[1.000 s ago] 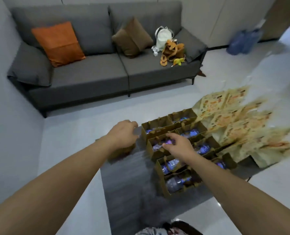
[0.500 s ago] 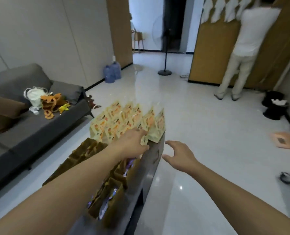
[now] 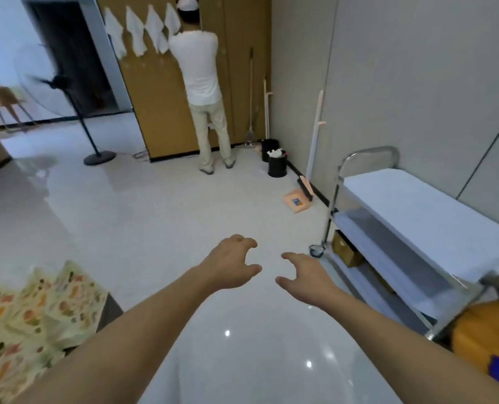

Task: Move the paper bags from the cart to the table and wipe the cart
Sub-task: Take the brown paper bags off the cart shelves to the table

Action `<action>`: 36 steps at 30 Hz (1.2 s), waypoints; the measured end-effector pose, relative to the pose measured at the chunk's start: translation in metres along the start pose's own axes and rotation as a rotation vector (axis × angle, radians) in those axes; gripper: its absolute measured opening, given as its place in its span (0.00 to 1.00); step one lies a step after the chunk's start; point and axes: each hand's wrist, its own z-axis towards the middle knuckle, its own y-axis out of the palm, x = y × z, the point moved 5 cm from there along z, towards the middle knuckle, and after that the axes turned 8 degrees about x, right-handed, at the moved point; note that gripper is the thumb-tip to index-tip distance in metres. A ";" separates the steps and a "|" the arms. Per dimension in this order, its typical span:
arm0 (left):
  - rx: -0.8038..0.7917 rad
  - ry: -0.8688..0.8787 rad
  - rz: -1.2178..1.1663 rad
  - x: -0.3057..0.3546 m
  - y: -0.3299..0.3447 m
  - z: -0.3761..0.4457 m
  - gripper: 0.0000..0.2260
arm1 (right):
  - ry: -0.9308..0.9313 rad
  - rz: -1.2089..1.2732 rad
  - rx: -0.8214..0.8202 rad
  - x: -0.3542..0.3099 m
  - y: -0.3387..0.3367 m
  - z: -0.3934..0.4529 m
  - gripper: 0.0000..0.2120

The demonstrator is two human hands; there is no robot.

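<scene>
The metal cart (image 3: 337, 199) stands at the right against the wall, with white-topped shelves; its top shelf (image 3: 423, 217) is bare. A brown paper bag (image 3: 344, 249) sits on its lowest shelf. Patterned yellow paper bags (image 3: 35, 310) crowd the dark table's corner (image 3: 111, 310) at the lower left. My left hand (image 3: 230, 263) and my right hand (image 3: 306, 275) hover over the floor between table and cart, both holding nothing, fingers curled apart.
A person in white stands at the brown panel wall (image 3: 160, 91) with hanging white cloths. A standing fan (image 3: 67, 91), black bins (image 3: 276, 163), a broom, an orange dustpan (image 3: 297, 201) and an orange object (image 3: 487, 336) at lower right surround the glossy floor.
My view has swung right from the sofa and table toward the cart. Both hands left the bags on the table and now hang free over the floor.
</scene>
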 end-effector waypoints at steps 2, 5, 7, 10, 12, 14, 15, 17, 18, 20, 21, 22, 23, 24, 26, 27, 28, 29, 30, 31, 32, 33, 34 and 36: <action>-0.038 0.056 -0.009 0.027 0.017 0.040 0.27 | 0.072 0.004 0.031 0.036 -0.019 0.016 0.32; -0.096 0.145 -0.025 0.058 0.042 0.089 0.27 | 0.188 0.008 0.059 0.082 -0.036 0.033 0.32; -0.143 0.202 -0.028 0.073 0.059 0.120 0.27 | 0.264 0.031 0.072 0.106 -0.041 0.044 0.33; -0.204 0.280 -0.025 0.085 0.078 0.168 0.26 | 0.347 0.056 0.094 0.133 -0.039 0.064 0.33; -0.232 0.318 -0.027 0.088 0.088 0.203 0.26 | 0.401 0.066 0.119 0.146 -0.038 0.086 0.33; -0.257 0.348 -0.024 0.084 0.097 0.241 0.26 | 0.448 0.063 0.139 0.155 -0.035 0.113 0.33; -0.273 0.359 -0.024 0.080 0.102 0.260 0.26 | 0.471 0.055 0.142 0.158 -0.034 0.128 0.33; -0.308 0.368 -0.030 0.068 0.109 0.298 0.26 | 0.515 0.041 0.138 0.161 -0.028 0.159 0.33; -0.324 0.372 -0.030 0.063 0.110 0.317 0.27 | 0.537 0.037 0.131 0.161 -0.025 0.175 0.33; -0.357 0.377 -0.023 0.051 0.113 0.356 0.27 | 0.579 0.032 0.115 0.158 -0.018 0.207 0.33; -0.371 0.385 -0.019 0.046 0.115 0.377 0.27 | 0.598 0.027 0.110 0.156 -0.015 0.223 0.33; -0.387 0.393 -0.016 0.042 0.118 0.397 0.27 | 0.619 0.021 0.112 0.156 -0.012 0.239 0.33; -0.404 0.404 -0.011 0.039 0.121 0.417 0.26 | 0.645 0.017 0.118 0.158 -0.010 0.254 0.33; -0.420 0.414 -0.007 0.036 0.124 0.436 0.26 | 0.673 0.019 0.125 0.160 -0.008 0.268 0.33; -0.460 0.424 0.001 0.031 0.133 0.468 0.24 | 0.718 0.043 0.119 0.164 -0.003 0.290 0.32; -0.482 0.430 0.011 0.029 0.138 0.481 0.24 | 0.732 0.050 0.104 0.166 0.001 0.298 0.32; -0.505 0.440 0.023 0.027 0.143 0.492 0.24 | 0.741 0.052 0.084 0.169 0.005 0.306 0.31; -0.530 0.447 0.033 0.027 0.149 0.504 0.24 | 0.749 0.052 0.066 0.172 0.008 0.314 0.31; -0.553 0.450 0.036 0.027 0.155 0.516 0.25 | 0.760 0.059 0.054 0.177 0.011 0.323 0.30; -0.572 0.451 0.036 0.028 0.161 0.528 0.25 | 0.774 0.071 0.047 0.184 0.013 0.334 0.30; -0.584 0.453 0.034 0.030 0.166 0.541 0.25 | 0.787 0.085 0.045 0.191 0.016 0.346 0.30; -0.590 0.457 0.033 0.032 0.172 0.554 0.25 | 0.794 0.097 0.041 0.199 0.017 0.359 0.31; -0.590 0.464 0.029 0.035 0.176 0.568 0.25 | 0.797 0.108 0.038 0.207 0.018 0.372 0.31; -0.574 0.466 0.009 0.042 0.187 0.596 0.23 | 0.813 0.137 0.029 0.227 0.021 0.401 0.31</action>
